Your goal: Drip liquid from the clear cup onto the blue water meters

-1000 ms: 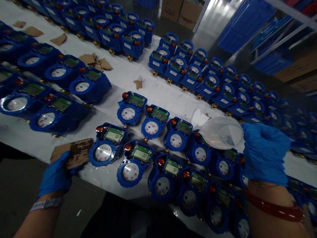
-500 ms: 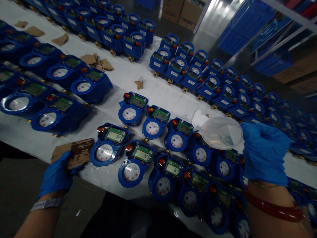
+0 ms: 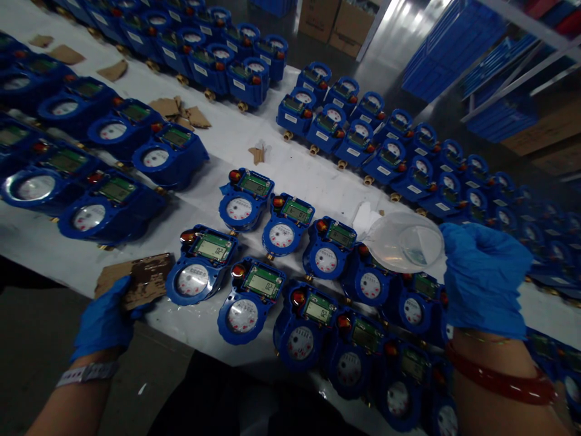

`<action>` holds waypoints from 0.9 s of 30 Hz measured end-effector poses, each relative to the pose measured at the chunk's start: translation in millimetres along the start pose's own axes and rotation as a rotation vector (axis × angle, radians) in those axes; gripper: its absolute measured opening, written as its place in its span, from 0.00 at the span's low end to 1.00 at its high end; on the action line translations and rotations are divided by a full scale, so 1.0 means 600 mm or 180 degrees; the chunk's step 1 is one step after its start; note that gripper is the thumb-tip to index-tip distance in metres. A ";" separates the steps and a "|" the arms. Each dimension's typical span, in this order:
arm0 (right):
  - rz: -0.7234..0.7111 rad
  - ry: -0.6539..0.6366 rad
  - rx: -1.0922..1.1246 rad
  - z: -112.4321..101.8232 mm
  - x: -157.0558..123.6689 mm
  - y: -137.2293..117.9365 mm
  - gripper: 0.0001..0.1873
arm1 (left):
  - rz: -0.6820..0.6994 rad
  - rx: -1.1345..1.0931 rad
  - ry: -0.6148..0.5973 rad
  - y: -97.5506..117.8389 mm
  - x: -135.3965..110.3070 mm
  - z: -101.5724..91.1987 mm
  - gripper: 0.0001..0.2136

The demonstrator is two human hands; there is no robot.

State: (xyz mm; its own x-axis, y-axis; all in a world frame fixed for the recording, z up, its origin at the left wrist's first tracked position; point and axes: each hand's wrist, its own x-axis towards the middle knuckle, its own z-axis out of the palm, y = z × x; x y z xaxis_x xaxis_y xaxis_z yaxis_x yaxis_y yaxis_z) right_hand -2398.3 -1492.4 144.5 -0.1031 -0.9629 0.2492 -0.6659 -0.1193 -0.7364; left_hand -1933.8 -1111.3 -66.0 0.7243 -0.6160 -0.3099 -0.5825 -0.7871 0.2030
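Note:
My gloved left hand [image 3: 105,324] grips a torn piece of brown cardboard [image 3: 147,281], dark and wet-looking on its right part, at the table's front edge. My gloved right hand [image 3: 485,275] is closed on a clear plastic cup [image 3: 403,242], tilted with its spout to the left over the back row of water meters. Below the spout sits a blue water meter [image 3: 368,281], its circuit board partly hidden by the cup. Nearest the cardboard is another water meter [image 3: 200,266] with a lit display reading 02. My right fingertips are hidden.
Several more water meters [image 3: 100,206] stand at the left, and long rows of them [image 3: 333,127] line the far side. Cardboard scraps [image 3: 177,112] lie on the white table covering [image 3: 236,136]. Beyond are blue crates [image 3: 449,48] and cardboard boxes [image 3: 349,27].
Both hands hold the same things in nearly the same places. The cup's tilt looks almost unchanged; the whole view has shifted very slightly.

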 end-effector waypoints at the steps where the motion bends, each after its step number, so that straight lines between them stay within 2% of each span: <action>1: -0.0026 -0.0008 -0.0014 0.001 0.000 0.000 0.19 | 0.0026 0.0028 0.0030 -0.003 0.001 0.002 0.33; 7: -0.0075 -0.0037 -0.0096 0.007 0.002 -0.009 0.20 | 0.0244 0.0029 0.0146 -0.022 0.004 0.015 0.33; 14: -0.0171 -0.0068 -0.0057 0.016 0.002 -0.018 0.20 | 0.0219 0.0158 0.0171 -0.012 0.000 0.008 0.33; 27: -0.0173 -0.0070 0.0043 0.030 0.005 -0.028 0.20 | 0.0308 0.0105 0.0205 -0.019 -0.001 0.010 0.33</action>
State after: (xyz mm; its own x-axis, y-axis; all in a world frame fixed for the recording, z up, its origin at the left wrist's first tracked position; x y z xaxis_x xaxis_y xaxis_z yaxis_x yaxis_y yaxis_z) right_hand -2373.9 -1497.7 146.1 -0.0508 -0.9600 0.2754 -0.6600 -0.1747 -0.7307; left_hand -1930.0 -1102.0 -73.6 0.6856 -0.6908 -0.2297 -0.6619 -0.7229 0.1982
